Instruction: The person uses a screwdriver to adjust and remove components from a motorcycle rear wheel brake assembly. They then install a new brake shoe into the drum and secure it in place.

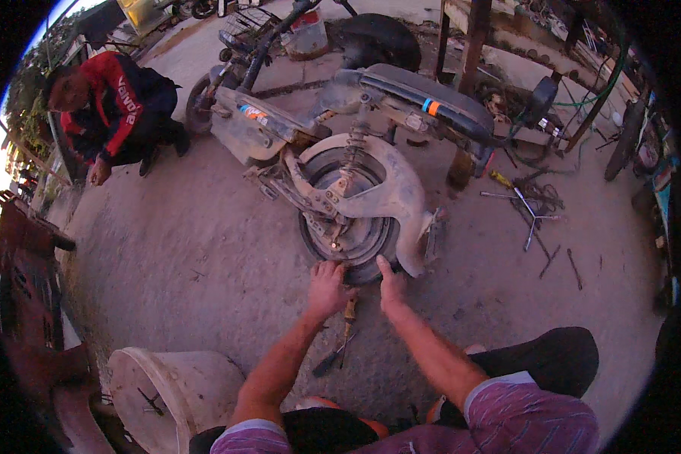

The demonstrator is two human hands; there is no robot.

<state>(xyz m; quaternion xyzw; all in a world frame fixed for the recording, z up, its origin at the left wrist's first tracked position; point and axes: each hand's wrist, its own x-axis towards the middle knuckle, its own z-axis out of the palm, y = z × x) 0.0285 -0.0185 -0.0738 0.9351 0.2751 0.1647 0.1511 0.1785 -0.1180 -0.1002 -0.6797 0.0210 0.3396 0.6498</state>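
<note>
A dusty two-wheeler (408, 98) leans over with its rear wheel (340, 197) exposed inside a curved swingarm (397, 200). My left hand (329, 287) has its fingers curled on the lower edge of the tyre (363, 268). My right hand (392, 286) grips that same edge a little to the right, thumb upward. A tool with a yellow handle (349, 314) is just below and between my hands, beside a dark flat piece (327, 362) on the ground. Whether its upper end touches the tyre or my left hand is hard to make out.
A person in a red and dark jacket (117, 106) squats at upper left. A white bucket (212, 378) is at lower left, near dark rusty metal (23, 272). A cross wrench (530, 216), screwdriver (499, 179) and rods lie at right. Posts (469, 45) and clutter line the back.
</note>
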